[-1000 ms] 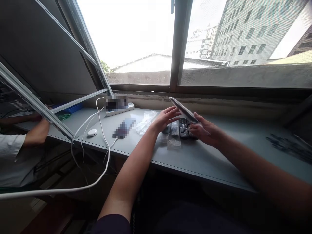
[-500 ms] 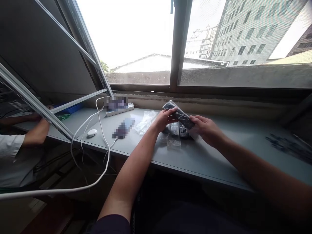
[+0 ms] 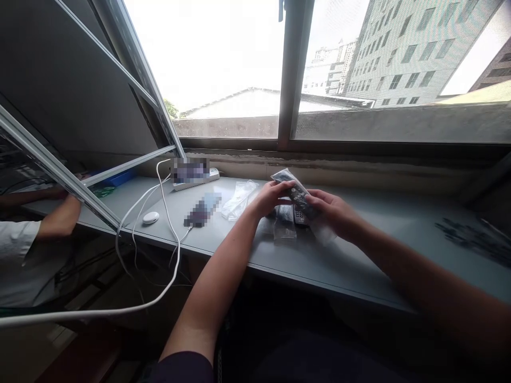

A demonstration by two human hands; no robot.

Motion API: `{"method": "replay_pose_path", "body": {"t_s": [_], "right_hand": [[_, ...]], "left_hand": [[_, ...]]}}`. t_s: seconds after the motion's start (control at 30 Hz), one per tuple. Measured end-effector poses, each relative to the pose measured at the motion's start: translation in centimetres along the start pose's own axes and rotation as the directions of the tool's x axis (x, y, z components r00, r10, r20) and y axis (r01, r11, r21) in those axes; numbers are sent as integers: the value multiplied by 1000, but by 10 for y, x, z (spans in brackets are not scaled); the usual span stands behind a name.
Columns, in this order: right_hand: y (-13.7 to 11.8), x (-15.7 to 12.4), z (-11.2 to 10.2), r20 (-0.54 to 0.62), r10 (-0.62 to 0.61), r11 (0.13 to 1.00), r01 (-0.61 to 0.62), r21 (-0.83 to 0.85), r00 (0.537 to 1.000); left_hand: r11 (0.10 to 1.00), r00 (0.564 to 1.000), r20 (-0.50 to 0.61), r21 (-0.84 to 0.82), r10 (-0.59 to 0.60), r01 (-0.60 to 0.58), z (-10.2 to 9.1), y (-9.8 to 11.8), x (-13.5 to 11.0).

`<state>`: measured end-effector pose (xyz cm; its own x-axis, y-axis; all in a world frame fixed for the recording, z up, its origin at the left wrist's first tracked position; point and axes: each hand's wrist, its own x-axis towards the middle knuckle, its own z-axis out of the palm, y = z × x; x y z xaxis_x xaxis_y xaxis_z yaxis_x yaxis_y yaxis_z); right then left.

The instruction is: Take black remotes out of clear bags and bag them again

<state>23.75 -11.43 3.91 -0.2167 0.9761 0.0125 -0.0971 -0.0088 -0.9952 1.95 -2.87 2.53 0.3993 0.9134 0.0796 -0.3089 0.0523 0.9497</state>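
A black remote control in a clear plastic bag (image 3: 290,186) is held just above the grey worktop (image 3: 359,266), between both my hands. My left hand (image 3: 270,197) grips its far left end with curled fingers. My right hand (image 3: 333,211) closes round its near right end. Under them lie other bagged remotes (image 3: 285,218) on the worktop, partly hidden by my hands.
Empty clear bags (image 3: 239,198) lie left of my hands. Further left are a blurred phone (image 3: 202,209) on a white cable (image 3: 167,213), a white puck (image 3: 150,217) and a power strip (image 3: 195,178). Another person's hand (image 3: 66,210) holds a metal rail (image 3: 59,170) at far left. Dark parts (image 3: 471,239) lie at right.
The bagged remote, raised and tilted in my right hand a second ago, has come down lower and my left hand has closed on its other end.
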Motion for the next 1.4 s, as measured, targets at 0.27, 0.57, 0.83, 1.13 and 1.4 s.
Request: {"method": "replay_pose_path", "body": {"t_s": [0.27,0.57,0.83,1.13,1.4], "right_hand": [[4,7,-6,-141,-25,1000,27,12,990],[8,19,-25,-266,-110,992,88,-92,958],[-1,27,-58,-279,-147,681,-107,-724,949],[4,33,-68,-172,25,343,-170,-924,985],[16,44,-94,-147,47,219,-154,-964,988]], "left_hand": [[999,998,-61,-44,29,-32,-1,4,2],[1000,964,-265,14,19,-16,-5,4,6],[997,956,-293,67,-5,26,-8,1,10],[988,954,-297,155,33,14,-11,-1,11],[983,946,-320,181,55,4,-9,-1,12]]}}
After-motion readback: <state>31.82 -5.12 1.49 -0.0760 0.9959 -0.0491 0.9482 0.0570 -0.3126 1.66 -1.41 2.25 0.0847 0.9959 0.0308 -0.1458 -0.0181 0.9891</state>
